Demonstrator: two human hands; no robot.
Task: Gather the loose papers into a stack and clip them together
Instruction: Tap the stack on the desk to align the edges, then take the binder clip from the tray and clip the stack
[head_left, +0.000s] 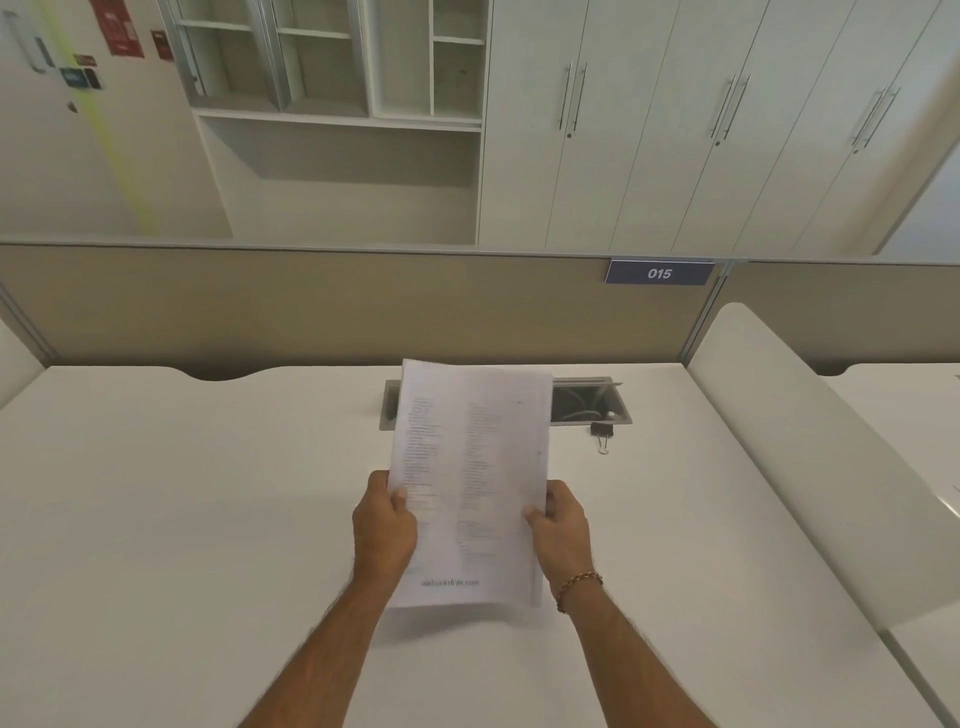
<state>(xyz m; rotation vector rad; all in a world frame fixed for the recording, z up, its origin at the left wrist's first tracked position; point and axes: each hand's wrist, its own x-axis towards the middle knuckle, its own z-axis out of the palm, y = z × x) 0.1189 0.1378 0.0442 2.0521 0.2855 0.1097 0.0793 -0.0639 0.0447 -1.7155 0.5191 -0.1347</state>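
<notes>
With the papers (470, 483) held over the table (156, 493), left hand (384, 525) and right hand (558, 525) pinching its side edges, the clip (602, 435) lies ahead-right, handles toward us; right hand is nearer, likely picks it.

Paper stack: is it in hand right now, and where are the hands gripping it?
Yes. Both hands hold the paper stack above the desk: left hand on its left edge, right hand on its right edge, thumbs on top.
</notes>
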